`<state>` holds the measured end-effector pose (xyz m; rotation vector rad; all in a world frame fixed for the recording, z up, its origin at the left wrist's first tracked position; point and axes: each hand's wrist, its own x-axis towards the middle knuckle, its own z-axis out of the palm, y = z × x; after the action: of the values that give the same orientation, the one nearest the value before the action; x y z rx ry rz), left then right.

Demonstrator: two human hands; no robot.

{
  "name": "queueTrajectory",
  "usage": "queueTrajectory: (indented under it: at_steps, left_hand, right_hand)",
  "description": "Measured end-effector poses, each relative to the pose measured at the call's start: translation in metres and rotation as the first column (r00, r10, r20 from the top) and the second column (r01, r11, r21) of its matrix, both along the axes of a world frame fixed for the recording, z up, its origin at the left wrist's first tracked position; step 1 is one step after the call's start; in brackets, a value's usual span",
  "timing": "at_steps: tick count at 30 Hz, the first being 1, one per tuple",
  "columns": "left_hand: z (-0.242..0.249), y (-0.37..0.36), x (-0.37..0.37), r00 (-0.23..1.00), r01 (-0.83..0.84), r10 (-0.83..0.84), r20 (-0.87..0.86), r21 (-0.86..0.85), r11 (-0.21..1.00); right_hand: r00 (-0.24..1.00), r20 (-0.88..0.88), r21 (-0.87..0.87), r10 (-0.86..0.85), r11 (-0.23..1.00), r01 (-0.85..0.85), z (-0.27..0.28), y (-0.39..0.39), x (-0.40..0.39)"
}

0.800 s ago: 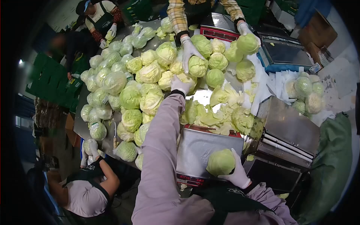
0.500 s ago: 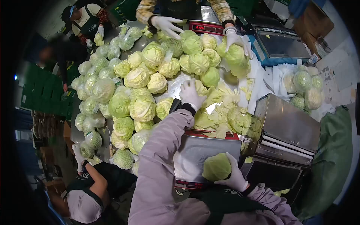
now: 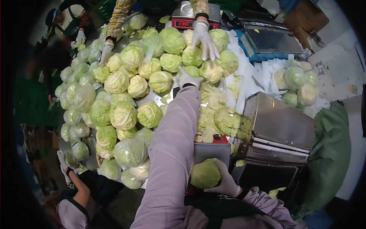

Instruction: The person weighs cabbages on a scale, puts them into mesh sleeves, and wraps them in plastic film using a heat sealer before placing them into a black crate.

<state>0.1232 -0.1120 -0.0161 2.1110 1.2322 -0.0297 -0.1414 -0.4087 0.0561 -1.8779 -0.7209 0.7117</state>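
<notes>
In my gloved right hand is a round green cabbage, gripped from its right side over the front of a metal-topped scale. My left arm stretches across the table, and my gloved left hand is closed around the near side of another cabbage; some of its fingers are hidden. Next to that hand lie a cabbage on the left and a paler cabbage on the right. Loose outer leaves are piled between my left hand and the scale.
Across the table a co-worker's gloved hand reaches over cabbages, before a red scale. Net-wrapped cabbages crowd the left. On the right stand a steel machine, a blue-edged scale and bagged cabbages.
My left hand has moved forward from the leaf pile to a cabbage. My right hand still holds its cabbage, now lower left in view. The co-worker's hands have shifted left, away from the large cabbage.
</notes>
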Motion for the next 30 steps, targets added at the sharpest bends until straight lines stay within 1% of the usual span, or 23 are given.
queueTrajectory:
  at_steps: [1, 3, 5, 7, 8, 9, 10, 11, 12, 13, 15, 17, 18, 19, 20, 21, 23, 25, 26, 27, 29, 30]
  left_hand:
    - [-0.01, 0.006, 0.001, 0.997, 0.042, -0.042, 0.058, 0.004, 0.999]
    - [-0.011, 0.012, -0.004, 0.991, 0.089, -0.091, 0.097, 0.023, 0.996]
    - [-0.006, 0.023, -0.015, 0.959, 0.131, -0.095, 0.267, -0.119, 0.984]
    - [-0.004, 0.025, -0.017, 0.951, 0.006, 0.049, 0.304, -0.177, 0.984]
    - [-0.004, 0.028, -0.022, 0.913, 0.028, 0.134, 0.385, -0.386, 0.922]
    - [-0.001, 0.03, -0.029, 0.865, 0.065, 0.24, 0.441, -0.572, 0.818]
    - [0.013, 0.03, -0.042, 0.862, 0.142, 0.206, 0.463, -0.611, 0.779]
    - [0.046, 0.021, -0.064, 0.856, 0.231, 0.137, 0.499, -0.605, 0.762]
    - [0.055, 0.021, -0.083, 0.799, 0.362, 0.008, 0.601, -0.492, 0.792]
    - [0.064, 0.021, -0.104, 0.724, 0.479, -0.121, 0.679, -0.369, 0.796]
    - [0.091, 0.018, -0.158, 0.733, 0.529, -0.317, 0.602, -0.211, 0.822]
    - [0.123, 0.011, -0.211, 0.724, 0.594, -0.49, 0.485, -0.078, 0.801]
    - [0.134, 0.006, -0.237, 0.727, 0.609, -0.567, 0.387, 0.019, 0.793]
    - [0.143, 0.0, -0.263, 0.725, 0.625, -0.629, 0.28, 0.115, 0.772]
    - [0.154, -0.008, -0.284, 0.758, 0.626, -0.629, 0.171, 0.081, 0.776]
    - [0.161, -0.016, -0.305, 0.777, 0.625, -0.627, 0.058, 0.047, 0.779]
    - [0.152, -0.031, -0.343, 0.764, 0.643, -0.645, 0.011, 0.064, 0.763]
    - [0.141, -0.052, -0.368, 0.762, 0.646, -0.647, 0.032, 0.03, 0.763]
    - [0.128, -0.06, -0.379, 0.766, 0.643, -0.642, 0.03, -0.03, 0.765]
    - [0.125, -0.069, -0.384, 0.777, 0.629, -0.629, 0.034, -0.031, 0.776]
    - [0.125, -0.087, -0.396, 0.818, 0.573, -0.574, 0.019, 0.048, 0.818]
    - [0.122, -0.089, -0.402, 0.868, 0.495, -0.491, 0.068, -0.074, 0.866]
  right_hand:
    - [1.0, 0.002, -0.012, -0.007, 1.0, 0.007, -0.001, -0.001, -0.001]
    - [1.0, -0.007, 0.022, -0.009, 1.0, 0.009, -0.002, -0.002, -0.002]
    - [1.0, -0.003, 0.039, -0.03, 0.999, 0.03, -0.003, -0.005, -0.004]
    - [1.0, -0.004, 0.023, -0.029, 0.999, 0.029, -0.004, -0.009, -0.007]
    - [0.999, -0.009, 0.027, -0.036, 0.999, 0.036, -0.003, -0.01, -0.009]
    - [0.999, -0.007, 0.019, -0.04, 0.999, 0.04, -0.002, -0.012, -0.007]
    - [0.999, -0.009, 0.01, -0.042, 0.999, 0.042, -0.001, -0.013, -0.006]
    - [0.999, -0.022, 0.013, -0.037, 0.999, 0.037, -0.001, -0.015, -0.004]
    - [0.999, -0.024, 0.014, -0.041, 0.999, 0.041, -0.002, -0.018, -0.004]
    - [0.999, -0.032, 0.012, -0.043, 0.999, 0.044, 0.0, -0.02, -0.004]
    - [0.998, -0.064, -0.047, -0.021, 0.999, 0.018, 0.007, -0.022, -0.003]
    - [0.997, -0.073, -0.11, 0.04, 0.993, -0.048, 0.025, -0.023, 0.004]
    - [0.998, -0.059, -0.122, 0.037, 0.992, -0.044, 0.033, -0.026, 0.011]
    - [0.997, -0.01, -0.165, 0.073, 0.984, -0.074, 0.041, -0.028, 0.018]
    - [0.993, 0.036, -0.208, 0.11, 0.973, -0.101, 0.05, -0.03, 0.027]
    - [0.972, 0.168, -0.228, 0.162, 0.966, -0.121, 0.064, -0.032, 0.041]
    - [0.947, 0.222, -0.238, 0.232, 0.955, -0.178, 0.098, -0.028, 0.082]
    - [0.865, 0.477, -0.203, 0.154, 0.977, -0.062, 0.106, -0.031, 0.115]
    - [0.837, 0.516, -0.242, 0.18, 0.968, -0.059, 0.107, -0.03, 0.133]
    - [0.806, 0.552, -0.276, 0.213, 0.959, -0.065, 0.105, -0.025, 0.154]
    - [0.745, 0.528, -0.485, 0.408, 0.865, -0.13, 0.089, -0.006, 0.19]
    - [0.658, 0.489, -0.656, 0.573, 0.739, -0.156, 0.076, 0.008, 0.206]
